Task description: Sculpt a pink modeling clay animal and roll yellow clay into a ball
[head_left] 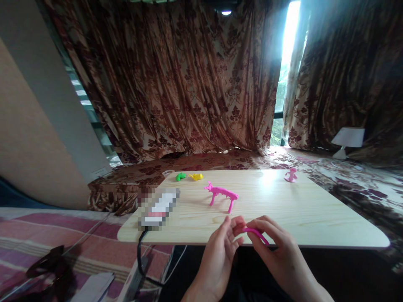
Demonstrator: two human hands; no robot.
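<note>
Pink strip (256,233) pinched in right hand (281,244), left hand (218,247) half-curled at its tip, grip unclear, pink figure (223,192) beyond!

Daylight, strongest through the narrow vertical window gap (289,42), enters at upper right and flares into a bluish-white haze over the brown-and-cream floral fabric curtains (201,92), which otherwise remain dim. Glare forms a pale patch on the far part of the light wood-grain tabletop (283,209). Shadows beneath the bright pink four-legged figure (223,192) are faint and soft. Wide-angle distortion tilts the beige-and-grey wall (37,96) at left. Coarse square pixels mask the white-and-grey oblong object (160,207); the dark lower right seems too underexposed for fine detail.
</note>
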